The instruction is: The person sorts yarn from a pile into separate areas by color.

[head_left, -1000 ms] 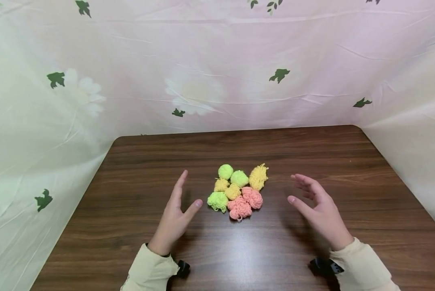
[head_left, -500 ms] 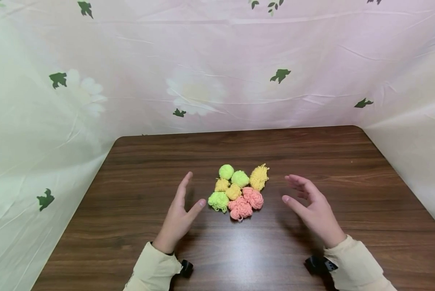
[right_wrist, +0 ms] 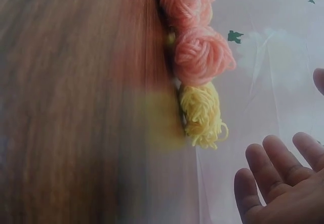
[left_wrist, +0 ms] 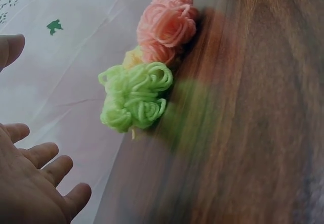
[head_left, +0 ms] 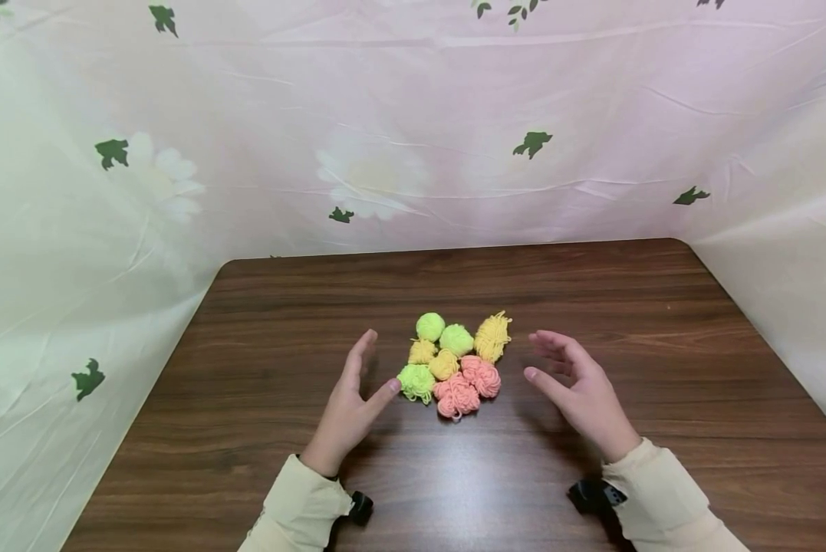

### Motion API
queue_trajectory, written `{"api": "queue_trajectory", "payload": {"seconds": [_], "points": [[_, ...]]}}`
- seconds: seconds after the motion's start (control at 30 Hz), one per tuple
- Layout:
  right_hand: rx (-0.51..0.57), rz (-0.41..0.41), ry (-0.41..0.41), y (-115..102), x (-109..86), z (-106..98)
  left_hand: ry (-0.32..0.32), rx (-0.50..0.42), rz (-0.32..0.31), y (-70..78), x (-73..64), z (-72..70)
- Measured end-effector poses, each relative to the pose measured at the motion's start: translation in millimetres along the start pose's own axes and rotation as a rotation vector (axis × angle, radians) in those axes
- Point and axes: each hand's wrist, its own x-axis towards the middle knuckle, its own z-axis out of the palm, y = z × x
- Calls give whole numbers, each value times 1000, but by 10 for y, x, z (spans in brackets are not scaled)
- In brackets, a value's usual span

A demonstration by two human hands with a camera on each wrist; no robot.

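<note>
Your left hand [head_left: 347,414] hovers over the table [head_left: 281,307], fingers [left_wrist: 43,154] spread and relaxed, thumb [head_left: 383,395] apart from them, and just off that thumb tip sits the loopy green bundle [head_left: 416,382] — the left wrist view shows a gap between the two. Opposite it, your right hand [head_left: 581,395] hovers as well, fingers [right_wrist: 283,158] extended with a slight bend, palm turned toward the left one. And there's the yarn, eight pieces bunched together right between your two sets of fingertips! Closest to your right fingertips, just to their left, lies the shaggy yellow skein [head_left: 492,337]. Run rightward from your left thumb, past the green bundle, and you meet the nearer pink bundle [head_left: 457,395]; snug against it, to the left of your right thumb [head_left: 545,383], is the farther pink bundle [head_left: 481,376]. Right of your left fingertips comes a small yellow tuft [head_left: 422,352], then the round yellow ball [head_left: 444,365] just beside it. Behind those — also between your hands — sit the far green ball [head_left: 429,326] and the other green ball [head_left: 457,340]. Well beyond all your fingertips, the table's far edge meets a pale cloth [head_left: 440,115] with green leaf shapes and white flowers
</note>
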Motion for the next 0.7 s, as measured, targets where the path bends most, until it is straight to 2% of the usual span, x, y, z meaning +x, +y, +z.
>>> {"api": "queue_trajectory", "payload": {"seconds": [0.13,0.3,0.4,0.6,0.7], "points": [[5,1,-11,-99,14,23,-3,-7,0,3,11,26],[13,-6,-18,-297,29,47,-19,-78,-4,156,4,34],[30,-5,-26,-335,51,68,-39,-111,-36,220,5,36],[33,-11,-43,-89,117,132,-51,-73,-71,-19,49,112],[37,2,-56,-73,136,150,-56,-79,-69,-86,68,138]]}}
